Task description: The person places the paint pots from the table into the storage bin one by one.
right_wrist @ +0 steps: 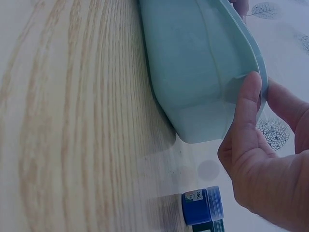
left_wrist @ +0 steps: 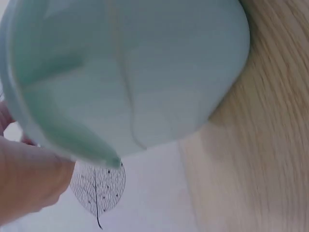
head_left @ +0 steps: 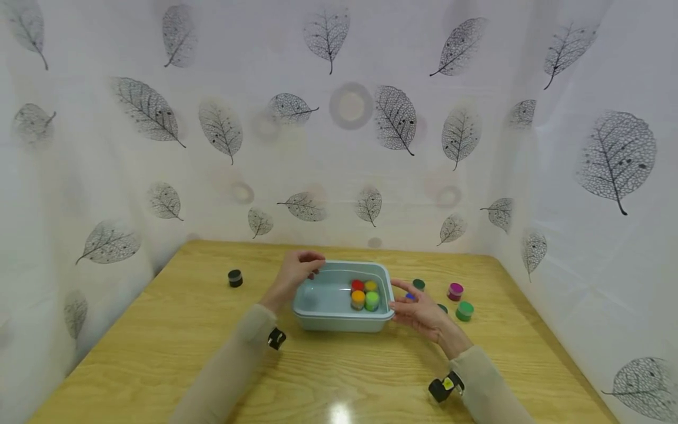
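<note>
On the wooden table (head_left: 318,377) in front of you, the pale blue-green tub (head_left: 339,324) sits between your hands, seemingly flat on the wood, its long axis running left to right. That axis is the relation to mind: one hand is at each end, so any shift or lift would likely need both to act evenly. Your right hand (head_left: 426,318) pinches the rim at the right end between thumb and finger; your left hand (head_left: 298,274) is at the far left corner, fingers bent, though you cannot tell from here whether it truly grips. The tub is smooth, open-topped and round-cornered, with a lipped rim. Four little jars cluster in its right half: red (head_left: 357,285) and yellow (head_left: 371,286) behind, orange (head_left: 358,300) and light green (head_left: 372,301) in front, so that end may weigh more. Outside, a black jar (head_left: 235,278) stands well to the left, while a purple jar (head_left: 455,291), a green jar (head_left: 464,311) and a blue jar (right_wrist: 195,207) are on your right hand's side.
</note>
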